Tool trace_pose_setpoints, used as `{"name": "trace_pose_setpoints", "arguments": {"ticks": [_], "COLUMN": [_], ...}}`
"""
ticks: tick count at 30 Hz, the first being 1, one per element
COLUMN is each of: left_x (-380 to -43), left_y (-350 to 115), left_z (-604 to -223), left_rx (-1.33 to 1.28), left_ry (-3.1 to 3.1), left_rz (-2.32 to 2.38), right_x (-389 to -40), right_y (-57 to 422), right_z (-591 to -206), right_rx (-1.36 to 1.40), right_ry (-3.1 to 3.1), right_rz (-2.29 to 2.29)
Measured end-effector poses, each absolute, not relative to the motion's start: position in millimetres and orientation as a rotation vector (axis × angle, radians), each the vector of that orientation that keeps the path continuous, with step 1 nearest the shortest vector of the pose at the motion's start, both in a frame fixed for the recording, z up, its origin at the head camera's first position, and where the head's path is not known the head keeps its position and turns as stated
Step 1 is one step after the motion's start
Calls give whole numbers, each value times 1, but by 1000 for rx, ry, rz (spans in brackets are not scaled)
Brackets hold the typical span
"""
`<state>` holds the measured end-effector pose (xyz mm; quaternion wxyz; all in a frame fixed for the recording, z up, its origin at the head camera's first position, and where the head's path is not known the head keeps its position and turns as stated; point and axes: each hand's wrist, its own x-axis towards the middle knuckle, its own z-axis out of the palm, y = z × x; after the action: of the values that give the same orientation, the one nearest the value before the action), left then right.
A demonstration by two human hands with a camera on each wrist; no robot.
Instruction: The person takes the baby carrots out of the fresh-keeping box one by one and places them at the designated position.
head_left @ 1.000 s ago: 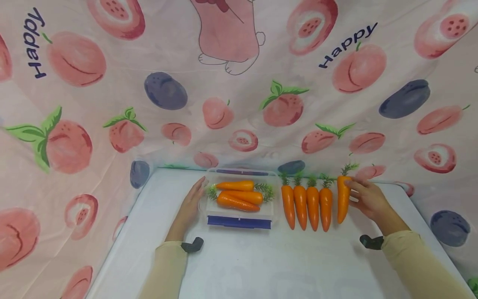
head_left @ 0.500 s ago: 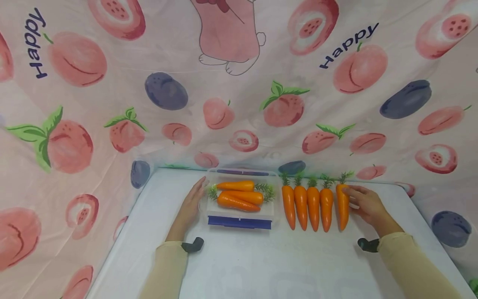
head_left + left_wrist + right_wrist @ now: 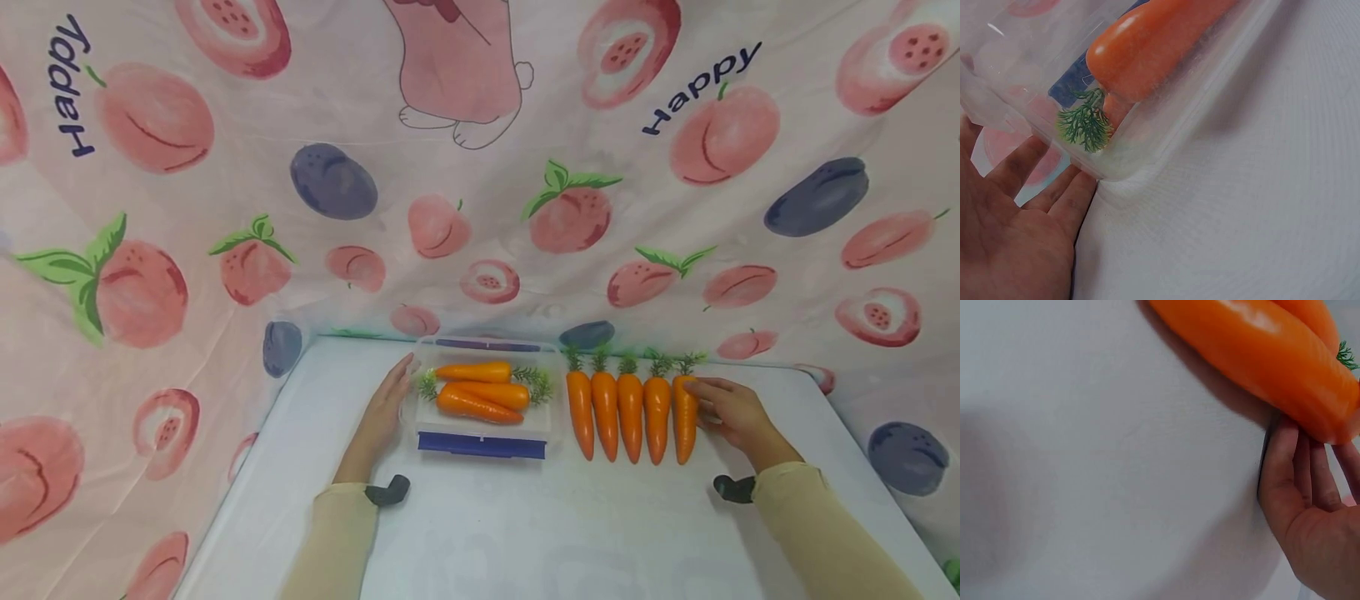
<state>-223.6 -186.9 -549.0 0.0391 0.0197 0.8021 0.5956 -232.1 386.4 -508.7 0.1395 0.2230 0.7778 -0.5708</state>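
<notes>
Five orange carrots [image 3: 631, 417] lie side by side along the far edge of the white table [image 3: 480, 517], nearer its right corner, tips toward the near edge. The outermost carrot [image 3: 685, 421] sits just beside its neighbour; the right hand [image 3: 738, 412] touches its outer flank with nearly straight fingers, not wrapped round it. Aligning it well probably calls for light, even fingertip pressure, since a harder push might set the row rolling. Farther toward the left edge, a clear box [image 3: 480, 429] holds three more carrots [image 3: 476, 405]; the left hand [image 3: 386, 404] rests against its left wall, fingers extended, grasping nothing.
</notes>
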Motion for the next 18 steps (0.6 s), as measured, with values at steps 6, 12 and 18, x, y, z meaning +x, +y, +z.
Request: {"name": "trace_pose_setpoints", "arguments": {"ticks": [6, 12, 18], "left_x": [-224, -223, -223], "left_y": [-187, -187, -186], "left_z": [-550, -549, -548], "left_rx": [66, 78, 70], "left_ry": [2466, 2474, 2472], "left_rz": [1822, 1833, 1834], "right_x": [-233, -233, -232], "right_y": [384, 383, 382], "right_z": [-507, -506, -502], "right_rx": [669, 684, 684], "right_ry": [2248, 2236, 2228], "right_rz": [-1613, -1590, -1594]}}
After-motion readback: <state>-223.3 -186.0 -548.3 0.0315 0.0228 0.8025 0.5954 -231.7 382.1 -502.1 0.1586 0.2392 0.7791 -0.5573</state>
